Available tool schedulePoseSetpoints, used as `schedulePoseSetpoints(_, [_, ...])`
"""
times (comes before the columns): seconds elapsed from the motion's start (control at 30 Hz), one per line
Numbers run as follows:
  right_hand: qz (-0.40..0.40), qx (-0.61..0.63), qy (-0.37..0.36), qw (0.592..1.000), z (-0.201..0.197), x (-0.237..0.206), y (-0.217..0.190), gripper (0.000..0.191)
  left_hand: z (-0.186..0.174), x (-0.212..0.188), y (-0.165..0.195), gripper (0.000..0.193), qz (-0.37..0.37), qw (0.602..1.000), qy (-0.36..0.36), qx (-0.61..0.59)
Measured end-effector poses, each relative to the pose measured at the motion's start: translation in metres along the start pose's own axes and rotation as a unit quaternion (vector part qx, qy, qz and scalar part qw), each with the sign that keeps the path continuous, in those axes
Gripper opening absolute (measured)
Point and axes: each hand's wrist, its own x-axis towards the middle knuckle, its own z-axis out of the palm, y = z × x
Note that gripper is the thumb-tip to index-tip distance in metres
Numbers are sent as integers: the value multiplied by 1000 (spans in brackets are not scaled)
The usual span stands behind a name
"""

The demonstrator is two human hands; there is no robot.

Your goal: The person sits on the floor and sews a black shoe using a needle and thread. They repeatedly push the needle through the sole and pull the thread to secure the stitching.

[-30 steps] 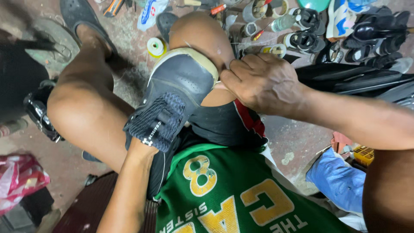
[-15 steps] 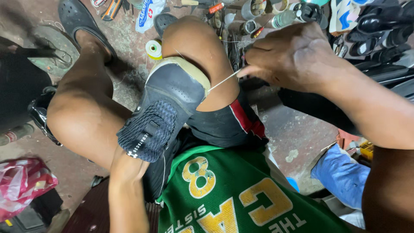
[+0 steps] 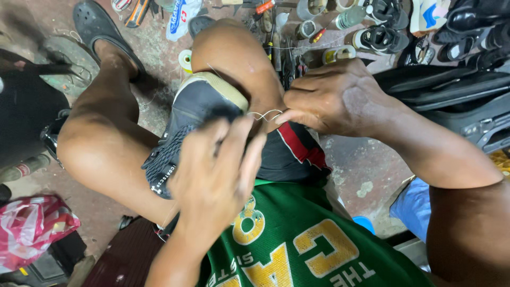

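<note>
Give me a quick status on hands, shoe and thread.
Left hand on dark sneaker, fingers curled. Right hand pinching pale thread. Sneaker clamped between knees. Nothing blocking.

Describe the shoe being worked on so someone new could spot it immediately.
Start at the person's two bare knees in the middle of the view. Wedged between them lies a dark grey sneaker with a tan sole edge and knit upper. Unlike the sandals on the floor beyond, it has pale thread looping from it, with both hands at it.

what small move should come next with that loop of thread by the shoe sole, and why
Probably draw the right hand away to tighten: the white thread lies in a slack loop beside the shoe, pinched at its fingertips, while the left hand steadies the shoe between the knees.
</note>
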Motion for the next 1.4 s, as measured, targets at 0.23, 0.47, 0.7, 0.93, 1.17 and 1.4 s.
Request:
schedulePoseSetpoints(0.23, [-20,48,-9,999,10,-1,4,29,25,22,-10,16,58,996,-44,-60])
schedulePoseSetpoints(0.47, [-64,172,33,982,26,1,7,21,32,16,-18,12,24,981,-19,-192])
schedulePoseSetpoints(0.7, [12,134,6,991,11,-11,19,36,7,21,-14,30,30,994,-66,-78])
schedulePoseSetpoints(0.93, [55,148,54,986,12,-17,16,30,22,28,-4,22,63,993,-84,47])
schedulePoseSetpoints(1.17, [194,342,96,914,31,-21,11,11,20,28,-6,13,9,990,-74,-120])
schedulePoseSetpoints(1.4, [87,325,130,933,60,3,-3,33,31,14,-23,3,-25,972,-16,-233])
